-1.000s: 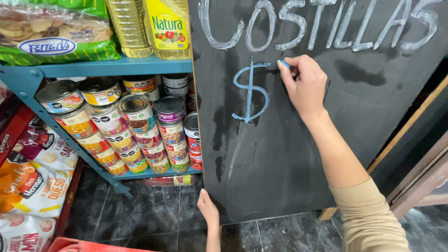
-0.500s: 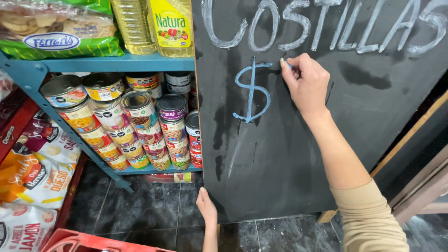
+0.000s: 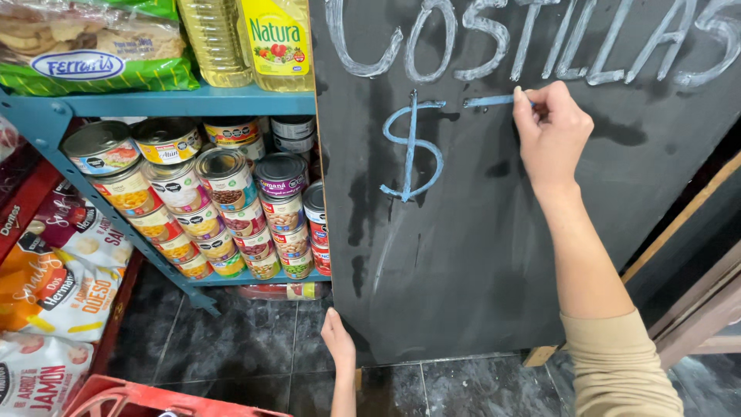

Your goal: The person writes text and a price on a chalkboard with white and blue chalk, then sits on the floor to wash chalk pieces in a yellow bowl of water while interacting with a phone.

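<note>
A tall black chalkboard [image 3: 494, 255] leans in front of me, with white chalk lettering along its top and a blue currency sign [image 3: 413, 147] below. My right hand [image 3: 552, 135] pinches a blue chalk stick [image 3: 527, 99] against the board, at the right end of a short blue horizontal stroke [image 3: 486, 101]. My left hand [image 3: 338, 340] rests flat on the board's lower left edge near the floor, its fingers straight and together.
A blue metal shelf [image 3: 185, 102] to the left carries stacked tin cans [image 3: 224, 201], oil bottles [image 3: 247, 38] and a bagged loaf [image 3: 93, 46]. Snack bags [image 3: 54, 286] hang at far left. A red crate [image 3: 154, 398] sits on the dark tiled floor [image 3: 231, 340]. Wooden framing [image 3: 695, 293] stands at right.
My right hand has slid rightward along the board, drawing a new blue horizontal stroke beside the currency sign. The left hand stays on the lower edge.
</note>
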